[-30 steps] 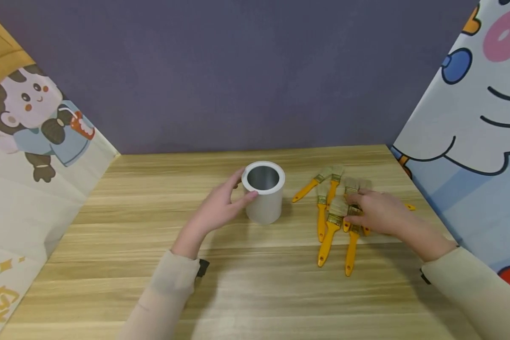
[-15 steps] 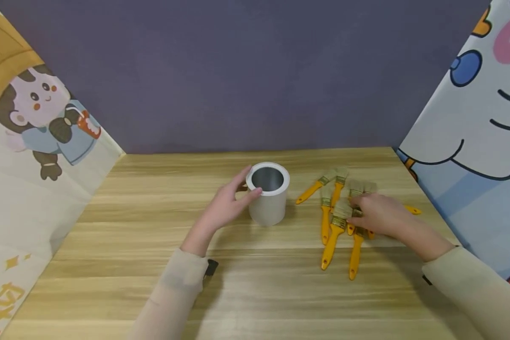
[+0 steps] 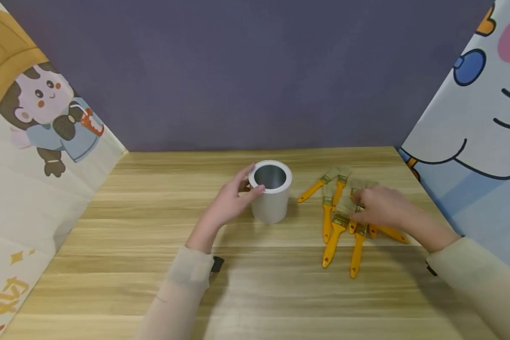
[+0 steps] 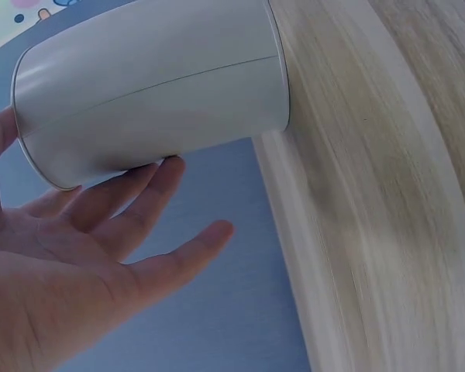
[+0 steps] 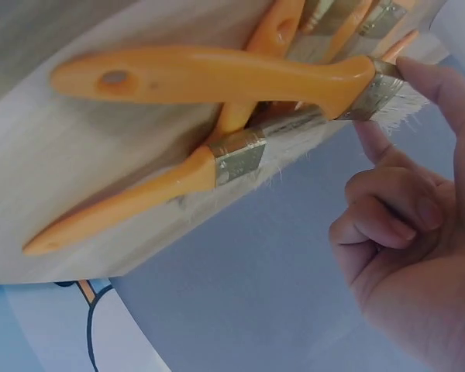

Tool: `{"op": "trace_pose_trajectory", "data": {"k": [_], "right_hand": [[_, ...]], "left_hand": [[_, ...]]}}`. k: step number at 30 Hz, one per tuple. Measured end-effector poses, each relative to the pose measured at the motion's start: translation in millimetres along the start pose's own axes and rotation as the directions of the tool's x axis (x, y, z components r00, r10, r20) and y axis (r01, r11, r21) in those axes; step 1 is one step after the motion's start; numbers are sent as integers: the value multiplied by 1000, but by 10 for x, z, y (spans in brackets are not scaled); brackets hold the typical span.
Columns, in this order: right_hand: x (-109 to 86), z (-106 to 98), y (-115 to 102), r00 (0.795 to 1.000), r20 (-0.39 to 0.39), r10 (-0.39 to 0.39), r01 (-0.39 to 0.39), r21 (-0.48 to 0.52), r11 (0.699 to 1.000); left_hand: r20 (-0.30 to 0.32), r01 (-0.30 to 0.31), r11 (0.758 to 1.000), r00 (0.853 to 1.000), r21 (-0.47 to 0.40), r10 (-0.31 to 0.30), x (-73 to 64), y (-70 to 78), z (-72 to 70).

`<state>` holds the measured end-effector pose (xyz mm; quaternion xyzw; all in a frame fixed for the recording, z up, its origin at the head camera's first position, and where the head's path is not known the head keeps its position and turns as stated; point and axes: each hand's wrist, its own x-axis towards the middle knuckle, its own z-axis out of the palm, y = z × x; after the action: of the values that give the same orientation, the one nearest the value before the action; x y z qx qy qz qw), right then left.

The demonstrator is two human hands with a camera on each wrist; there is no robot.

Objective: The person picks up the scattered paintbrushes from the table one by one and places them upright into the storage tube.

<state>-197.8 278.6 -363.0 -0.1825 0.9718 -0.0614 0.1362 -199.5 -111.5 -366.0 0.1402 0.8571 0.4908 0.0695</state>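
Observation:
A white can (image 3: 270, 208) with a hollow grey inside stands upright on the wooden table. My left hand (image 3: 231, 198) holds it from the left, thumb near the rim and fingers against its side; the left wrist view shows the fingertips touching the can (image 4: 151, 85). To the right, my right hand (image 3: 384, 205) is over a pile of yellow-handled paintbrushes (image 3: 332, 243). In the right wrist view, its thumb and forefinger pinch one paintbrush (image 5: 217, 74) at the metal band near the bristles, other fingers curled in. Another paintbrush (image 5: 116, 209) lies beneath.
More paintbrushes (image 3: 309, 192) lie between the can and my right hand, some overlapping. A dark wall panel (image 3: 255, 75) closes the back of the wooden table (image 3: 131, 245). Cartoon-printed panels (image 3: 17, 198) border both sides.
A brush handle that stuck out beyond my right hand has swung toward the front. The right hand has risen slightly. My left hand keeps its place on the can.

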Motion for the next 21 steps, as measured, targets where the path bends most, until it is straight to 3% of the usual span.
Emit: {"op": "trace_pose_trajectory", "data": {"k": [6, 13, 21], "right_hand": [[-12, -86, -30, 1000, -3, 28, -28, -4, 1000], [-67, -160, -23, 995, -93, 42, -41, 21, 999], [-65, -393, -18, 992, -122, 19, -2, 137, 991]], "left_hand": [[-2, 3, 1000, 1000, -9, -3, -3, -9, -3], [11, -2, 1000, 1000, 4, 2, 10, -3, -14], [12, 8, 1000, 1000, 19, -8, 12, 10, -25]]}}
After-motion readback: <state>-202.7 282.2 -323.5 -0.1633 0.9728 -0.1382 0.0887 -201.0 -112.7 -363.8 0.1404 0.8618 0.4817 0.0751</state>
